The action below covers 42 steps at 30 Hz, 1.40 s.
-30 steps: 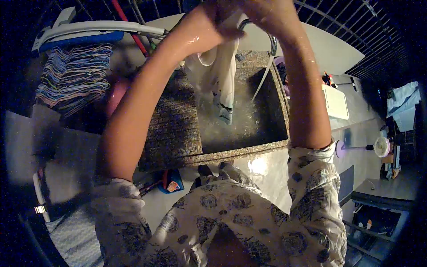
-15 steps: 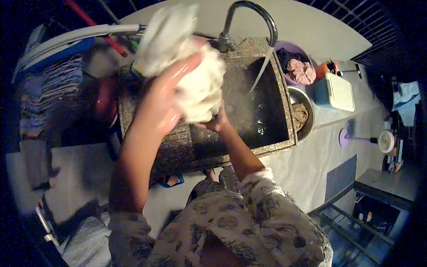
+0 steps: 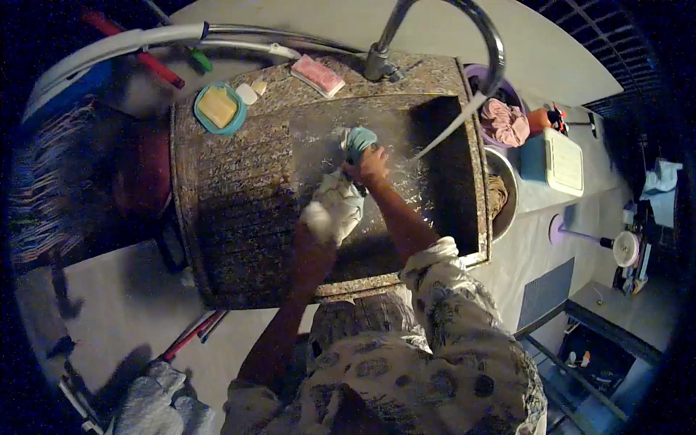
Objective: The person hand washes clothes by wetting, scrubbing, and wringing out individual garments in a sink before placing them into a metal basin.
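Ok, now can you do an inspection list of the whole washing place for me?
Surface: granite sink, with a ribbed washboard slope on the left.
Job's things: white-and-blue cloth, bunched up; water running from the chrome tap.
Clutter: soap bar in a blue dish; pink-and-white brush.
Hands: right hand grips the cloth; left hand mostly hidden, grip unclear.
Cables: nothing seen.
Surroundings: purple basin with pink cloth, steel bowl with brown cloth, lidded box, all to the right.

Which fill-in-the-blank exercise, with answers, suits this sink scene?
The bare right hand grips white-and-teal fabric to the ____ of the falling water.
Pink crumpled cloth sits in a round basin coloured ____.
A curved chrome faucet stands to the ____ of the pink rectangular block.
Missing: left; purple; right.
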Available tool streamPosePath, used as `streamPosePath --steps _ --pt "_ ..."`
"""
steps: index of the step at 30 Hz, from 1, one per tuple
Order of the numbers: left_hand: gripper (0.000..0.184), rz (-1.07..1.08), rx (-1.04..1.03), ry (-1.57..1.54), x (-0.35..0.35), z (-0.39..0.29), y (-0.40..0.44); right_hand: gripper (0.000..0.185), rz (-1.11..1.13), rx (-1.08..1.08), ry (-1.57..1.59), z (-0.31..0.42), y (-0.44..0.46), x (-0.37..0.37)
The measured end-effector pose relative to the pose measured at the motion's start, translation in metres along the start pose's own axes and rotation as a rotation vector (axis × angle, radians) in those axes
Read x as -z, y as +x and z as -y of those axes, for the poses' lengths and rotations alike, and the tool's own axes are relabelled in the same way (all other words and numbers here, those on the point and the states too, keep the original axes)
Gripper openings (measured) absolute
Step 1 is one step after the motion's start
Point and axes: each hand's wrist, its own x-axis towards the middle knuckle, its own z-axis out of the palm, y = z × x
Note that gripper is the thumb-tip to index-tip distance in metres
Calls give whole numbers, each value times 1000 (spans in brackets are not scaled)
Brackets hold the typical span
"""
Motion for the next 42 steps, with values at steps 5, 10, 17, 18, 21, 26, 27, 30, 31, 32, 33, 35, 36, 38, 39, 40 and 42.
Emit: streamPosePath --steps 5,10,17,18,21,26,27,30,31,32,33,35,36,38,39,40,42 --pt "71 213 -18 239 -44 -3 59 89 114 191 -96 -20 -3 -61" --pt "61 -30 -368 523 -199 160 88 50 -37 323 -199 -33 -16 -57" --pt "52 312 123 -443 -130 67 117 52 -153 424 -242 -67 16 -140" --pt "51 338 160 -562 -122 62 116 53 -87 430 -212 -62 22 -135" --pt "48 379 263 -852 -74 30 111 55 236 450 -55 -38 46 -97" --pt "45 289 291 -1104 34 -6 75 25 816 132 1052 20 29 5" --pt "44 250 271 -1141 54 -5 67 28 940 -54 1267 32 27 21" --pt "48 118 118 -1313 102 40 48 31 1013 -71 1494 101 -38 90" --pt "47 149 287 -1386 129 47 39 34 957 -79 1540 115 -42 79" --pt "46 41 277 -1261 141 56 23 38 992 -62 1507 128 -46 66" --pt "47 -1 238 -1079 147 77 12 43 962 18 1494 139 -57 53" --pt "49 -20 162 -652 145 139 -1 57 824 353 1361 149 -87 29" --pt "50 -48 112 -458 145 152 -7 63 764 449 1168 154 -106 26" --pt "52 -172 27 -106 158 158 -25 83 787 506 772 164 -158 49" --pt "53 -261 -18 44 175 146 -35 78 692 636 633 161 -178 46" --pt "54 -348 -63 193 191 134 -44 73 594 759 489 155 -196 41" --pt "56 -513 -240 378 204 119 -42 66 330 972 208 140 -229 33"
